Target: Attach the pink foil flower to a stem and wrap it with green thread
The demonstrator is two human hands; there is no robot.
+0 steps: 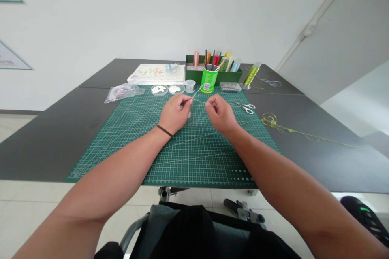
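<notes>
Both my hands hover over the green cutting mat [182,153], close together. My left hand [174,112], with a dark band at the wrist, is closed in a pinch on a thin pale thread [199,101] that sticks up past its fingers. My right hand [219,112] is also closed, pinching the same thread a short way to the right. The thread stretches taut between the two hands. What else the fingers hold is too small to make out.
Behind the hands stand a green cup of sticks [209,79], a green tray of bead tubes [212,71], small clear dishes [159,89], a little jar [190,85], scissors [246,107], a green wire spool [251,76], loose green thread [270,120], a plastic bag [121,92].
</notes>
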